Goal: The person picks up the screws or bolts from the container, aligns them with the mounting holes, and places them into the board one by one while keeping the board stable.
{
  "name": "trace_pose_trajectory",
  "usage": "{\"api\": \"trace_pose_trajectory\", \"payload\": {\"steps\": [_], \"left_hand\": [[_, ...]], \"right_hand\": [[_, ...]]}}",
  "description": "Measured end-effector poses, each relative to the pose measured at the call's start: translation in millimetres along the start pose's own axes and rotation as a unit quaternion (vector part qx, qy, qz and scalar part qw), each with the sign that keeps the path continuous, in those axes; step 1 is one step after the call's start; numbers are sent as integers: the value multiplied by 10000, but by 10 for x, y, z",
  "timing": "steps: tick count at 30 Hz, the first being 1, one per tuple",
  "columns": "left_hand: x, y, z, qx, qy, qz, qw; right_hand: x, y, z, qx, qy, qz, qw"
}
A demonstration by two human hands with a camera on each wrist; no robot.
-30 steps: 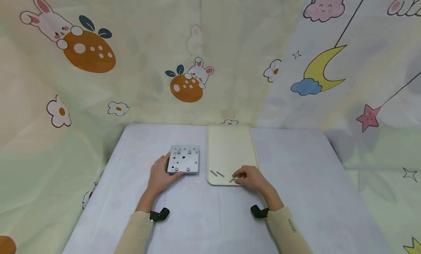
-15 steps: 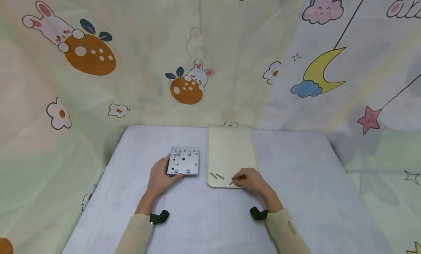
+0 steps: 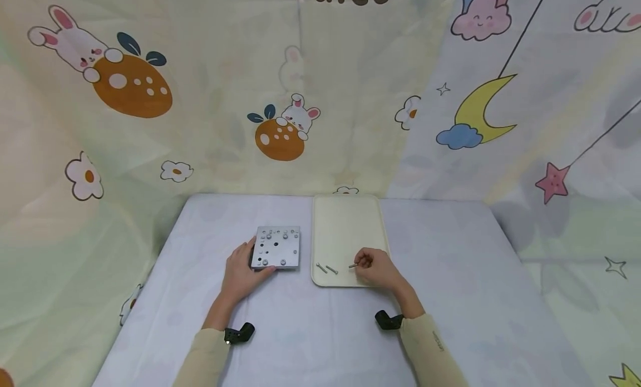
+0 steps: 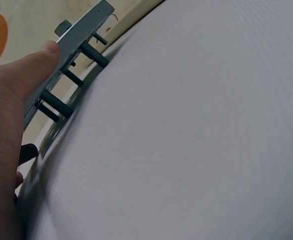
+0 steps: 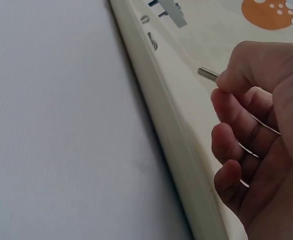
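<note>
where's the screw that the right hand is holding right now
In the head view the screw is pinched in the right hand over the near end of the cream tray, right of two loose screws.

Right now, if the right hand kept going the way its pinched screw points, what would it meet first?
The right hand points its screw leftward across the cream tray. Likely first: the two loose screws lying there, then the metal plate; depth is uncertain.

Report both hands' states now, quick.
Left hand: grips the metal plate by its edge.
Right hand: pinches a screw over the tray.
</note>
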State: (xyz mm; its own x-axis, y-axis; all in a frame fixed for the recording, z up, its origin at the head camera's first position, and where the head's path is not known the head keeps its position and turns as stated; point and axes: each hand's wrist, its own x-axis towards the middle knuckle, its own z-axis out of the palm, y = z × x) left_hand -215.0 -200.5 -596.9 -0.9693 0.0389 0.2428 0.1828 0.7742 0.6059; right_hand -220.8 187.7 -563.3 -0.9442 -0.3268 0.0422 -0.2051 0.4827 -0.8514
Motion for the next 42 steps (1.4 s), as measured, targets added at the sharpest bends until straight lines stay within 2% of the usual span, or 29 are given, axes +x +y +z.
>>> {"api": "trace_pose_trajectory", "payload": {"steps": [2,9,16,20,26,32,39,42], "left_hand": [[-12,-14,-18,-11,44,6,10000],[-116,-86,-29,16,55,-145,9999],[-132,-115,17,-18,95,-99,9999],[-101,-96,21,37,144,-78,9999],[-52,-57,-21,52,169,-69,9998],[-6,-76,-10,111,95,-11,9999],[-21,-56,-23,116,54,-63,9999],[-6,-41,-23,92,83,19,9999]], "right_hand": [[67,-83,34,111,55,-99,9999],[270,-601,144,482,88,-652,9967],[695,-632,393,76,7,-676,9977],[906,-748,479,36,-94,-766,9970],[1159,-919,597,-58,-217,-671,9975],[1331,-1050,725,-185,-343,-591,9975],[1458,-1204,897,-540,-516,-785,9941],[1500,-1233,937,-614,-583,-783,9933]]}}
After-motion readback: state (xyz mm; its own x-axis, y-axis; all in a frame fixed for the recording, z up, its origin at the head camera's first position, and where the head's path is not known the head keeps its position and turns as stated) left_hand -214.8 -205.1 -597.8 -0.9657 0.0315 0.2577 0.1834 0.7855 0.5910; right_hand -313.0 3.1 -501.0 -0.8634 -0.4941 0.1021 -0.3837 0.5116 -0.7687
